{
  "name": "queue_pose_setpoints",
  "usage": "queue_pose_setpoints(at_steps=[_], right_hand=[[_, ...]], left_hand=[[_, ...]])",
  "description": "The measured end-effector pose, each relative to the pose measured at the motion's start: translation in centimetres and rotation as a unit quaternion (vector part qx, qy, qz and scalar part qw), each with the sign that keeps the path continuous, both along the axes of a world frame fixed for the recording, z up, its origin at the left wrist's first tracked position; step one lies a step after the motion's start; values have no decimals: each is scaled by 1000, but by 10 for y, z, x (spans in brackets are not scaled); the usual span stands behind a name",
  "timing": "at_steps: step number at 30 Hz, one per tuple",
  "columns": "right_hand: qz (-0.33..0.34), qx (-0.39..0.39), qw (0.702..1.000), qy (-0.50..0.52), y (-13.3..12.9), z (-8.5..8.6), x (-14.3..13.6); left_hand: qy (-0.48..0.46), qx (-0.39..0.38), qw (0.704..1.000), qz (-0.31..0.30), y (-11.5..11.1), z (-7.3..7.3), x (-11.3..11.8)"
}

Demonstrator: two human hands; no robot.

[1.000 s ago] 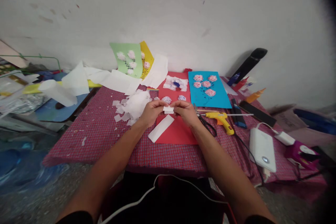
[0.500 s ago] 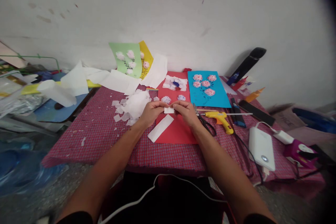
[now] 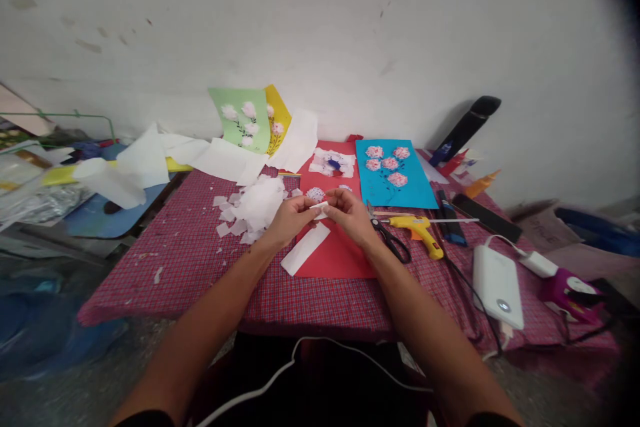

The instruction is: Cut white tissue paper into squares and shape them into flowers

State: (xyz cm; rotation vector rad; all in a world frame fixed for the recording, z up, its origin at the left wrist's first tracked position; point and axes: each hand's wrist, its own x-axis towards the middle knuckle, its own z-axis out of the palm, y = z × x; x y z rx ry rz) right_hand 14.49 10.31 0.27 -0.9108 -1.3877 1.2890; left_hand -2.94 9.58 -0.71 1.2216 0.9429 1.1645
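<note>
A small piece of white paper [image 3: 321, 211] is pinched between my left hand [image 3: 293, 217] and my right hand [image 3: 349, 215], over a red sheet [image 3: 340, 250]. It sits tilted, and my fingertips hide its ends. Just beyond my fingers, two speckled paper blossoms lie on the red sheet; the left blossom [image 3: 315, 194] shows well, while my right hand partly covers the other one [image 3: 345, 187]. Below my hands a white paper strip [image 3: 305, 248] lies across the sheet's left edge. Left of my left hand is a pile of cut white paper squares [image 3: 260, 203].
Black scissors [image 3: 393, 241] and a yellow glue gun [image 3: 420, 230] lie to the right, near a white power bank [image 3: 497, 287]. Behind are a blue flower card [image 3: 397, 190], a paint-stained paper [image 3: 323, 167] and a green flower card [image 3: 240, 97]. White sheets [image 3: 227, 157] lie at back left.
The white paper piece, flat and hanging between my fingers before, is now tilted and looks narrower, perhaps folded. My right fingers have shifted and cover more of the right blossom.
</note>
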Motion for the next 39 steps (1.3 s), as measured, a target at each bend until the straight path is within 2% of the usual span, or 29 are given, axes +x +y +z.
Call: queue_pose_setpoints(at_steps=[3, 7, 10, 14, 23, 29, 34, 39], right_hand=[[28, 2, 999, -46, 0, -1, 1], [-10, 14, 994, -110, 2, -5, 2], [-29, 9, 996, -88, 3, -5, 3], [-16, 0, 996, -88, 1, 0, 3], [23, -16, 997, -73, -1, -4, 0], [-26, -39, 997, -62, 1, -6, -2], [-31, -23, 997, -73, 0, -4, -3], [-58, 15, 996, -73, 1, -6, -3]], left_hand=[[-16, -7, 1000, 16, 1, -1, 0], [-30, -14, 999, 12, 2, -3, -1], [-29, -25, 999, 1, 3, -4, -2], [-34, -33, 999, -10, 2, -2, -1], [11, 24, 999, 34, 1, 1, 1], [55, 66, 995, 55, 0, 1, 1], [62, 49, 997, 25, -1, 0, 0], [53, 32, 998, 31, 1, -5, 0]])
